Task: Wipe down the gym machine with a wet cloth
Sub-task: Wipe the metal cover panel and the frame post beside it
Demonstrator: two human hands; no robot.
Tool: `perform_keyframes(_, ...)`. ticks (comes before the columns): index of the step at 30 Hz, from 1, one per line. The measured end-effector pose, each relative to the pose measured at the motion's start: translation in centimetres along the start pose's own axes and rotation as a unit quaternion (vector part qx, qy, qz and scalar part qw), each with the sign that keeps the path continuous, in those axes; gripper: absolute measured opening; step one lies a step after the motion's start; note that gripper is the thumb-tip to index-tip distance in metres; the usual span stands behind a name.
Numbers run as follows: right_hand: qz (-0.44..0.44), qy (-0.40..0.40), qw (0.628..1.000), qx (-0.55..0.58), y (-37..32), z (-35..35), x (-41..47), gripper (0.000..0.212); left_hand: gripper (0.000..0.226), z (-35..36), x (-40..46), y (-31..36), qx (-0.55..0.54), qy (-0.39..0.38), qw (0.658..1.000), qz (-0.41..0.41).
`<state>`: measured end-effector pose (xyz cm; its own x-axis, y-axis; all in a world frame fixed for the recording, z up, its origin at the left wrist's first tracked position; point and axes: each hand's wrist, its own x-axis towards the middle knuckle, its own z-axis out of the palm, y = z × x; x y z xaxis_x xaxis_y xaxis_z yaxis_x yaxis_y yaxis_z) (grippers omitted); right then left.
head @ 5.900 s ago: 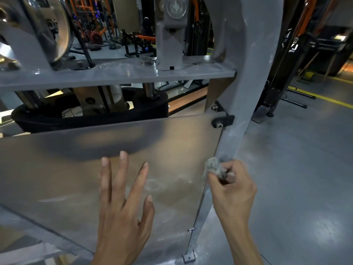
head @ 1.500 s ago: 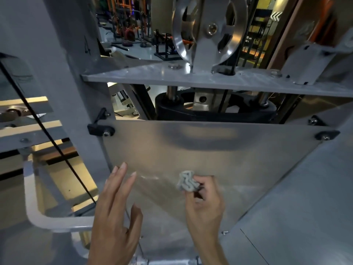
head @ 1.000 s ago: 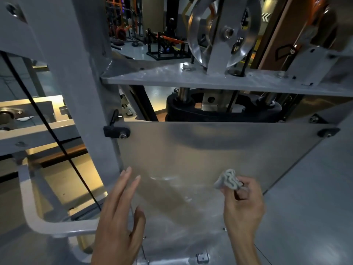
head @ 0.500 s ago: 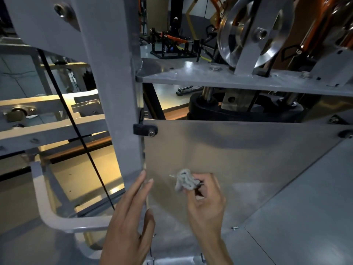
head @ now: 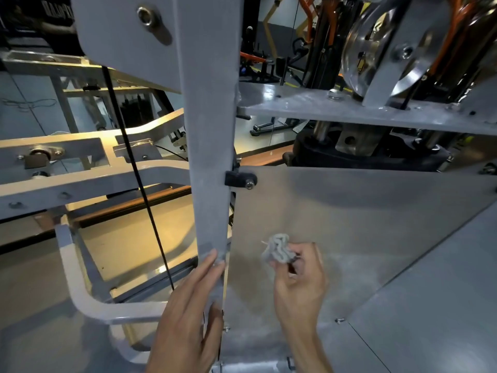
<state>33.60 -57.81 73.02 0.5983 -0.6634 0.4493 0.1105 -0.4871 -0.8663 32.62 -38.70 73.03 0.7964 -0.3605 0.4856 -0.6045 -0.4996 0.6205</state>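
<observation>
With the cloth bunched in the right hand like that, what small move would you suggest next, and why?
Probably press the cloth onto the metal panel and sweep right: the right hand pinches it near the grey post, where the left hand rests.

You look onto a smooth grey floor [head: 443, 305] at lower right. Beyond the frame, black and orange gym equipment [head: 258, 63] stands far back in a dim hall, and warm yellow light falls on the floor patch [head: 129, 243] at left.

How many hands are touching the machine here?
2: the left hand rests flat on the grey post; the right hand presses a cloth against the panel.
</observation>
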Motion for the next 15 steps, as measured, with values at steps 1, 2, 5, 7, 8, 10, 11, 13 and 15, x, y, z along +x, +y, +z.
perform_keyframes(1, -0.018, -0.016, 1.000, 0.004, -0.6, 0.8, -0.5, 0.040, 0.060, -0.1, -0.1, -0.1, -0.001, 0.001, 1.000, -0.001)
perform_keyframes(2, -0.038, -0.034, 0.999, 0.013, -1.3, 1.6, -1.1, 0.036, 0.060, -0.2, -0.2, -0.1, 0.000, 0.001, 1.000, 0.000)
perform_keyframes(5, -0.089, -0.081, 0.993, 0.011, -2.9, 3.3, -2.3, 0.024, 0.059, -0.5, -0.4, -0.2, 0.003, -0.001, 1.000, 0.000)
perform_keyframes(7, -0.090, -0.090, 0.992, 0.004, -3.3, 3.3, -2.4, 0.022, 0.059, -0.7, -0.5, -0.3, 0.005, -0.002, 1.000, 0.002)
perform_keyframes(8, -0.084, -0.089, 0.993, 0.001, -3.1, 2.9, -2.3, 0.025, 0.059, -0.8, -0.6, -0.4, 0.009, -0.002, 1.000, 0.003)
perform_keyframes(10, -0.062, -0.064, 0.996, -0.010, -2.6, 1.7, -1.6, 0.034, 0.059, -0.8, -0.7, -0.6, 0.016, 0.000, 1.000, 0.004)
perform_keyframes(11, -0.047, -0.041, 0.998, -0.011, -2.3, 1.0, -1.1, 0.035, 0.059, -0.9, -0.8, -0.6, 0.015, 0.000, 1.000, 0.002)
perform_keyframes(13, -0.021, -0.006, 1.000, -0.006, -1.7, 0.0, -0.1, 0.033, 0.059, -0.9, -0.9, -0.9, 0.012, 0.001, 1.000, -0.002)
perform_keyframes(15, -0.017, 0.012, 1.000, -0.015, -1.9, -0.1, 0.0, 0.029, 0.059, -0.9, -1.1, -1.1, 0.008, 0.002, 1.000, -0.005)
